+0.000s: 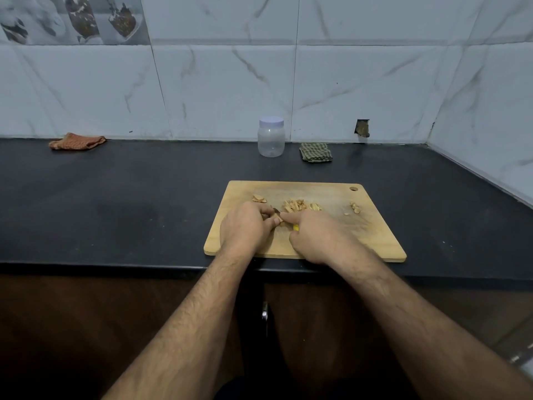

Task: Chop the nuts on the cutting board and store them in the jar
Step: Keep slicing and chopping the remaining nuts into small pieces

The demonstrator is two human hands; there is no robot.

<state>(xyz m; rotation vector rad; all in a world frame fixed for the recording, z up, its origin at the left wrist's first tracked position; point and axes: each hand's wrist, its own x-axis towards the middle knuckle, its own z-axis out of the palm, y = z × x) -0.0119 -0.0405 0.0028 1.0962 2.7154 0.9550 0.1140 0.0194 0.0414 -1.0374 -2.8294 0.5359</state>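
A wooden cutting board (375, 226) lies at the counter's front edge. On it, a pile of chopped nuts (300, 205) sits in the middle, a few pieces (259, 198) lie at the back left, and a few more (355, 207) at the right. My left hand (245, 229) pinches a nut (278, 220) against the board. My right hand (320, 238) grips a yellow-handled knife (296, 227), index finger stretched along the blade, whose tip shows by the nut. A clear plastic jar (271, 137) with a white lid stands shut behind the board.
A folded checked green cloth (316, 152) lies right of the jar near the wall. An orange cloth (76, 141) lies at the back left. The black counter (129, 203) meets tiled walls behind and on the right. A cabinet handle (264, 313) shows below the counter edge.
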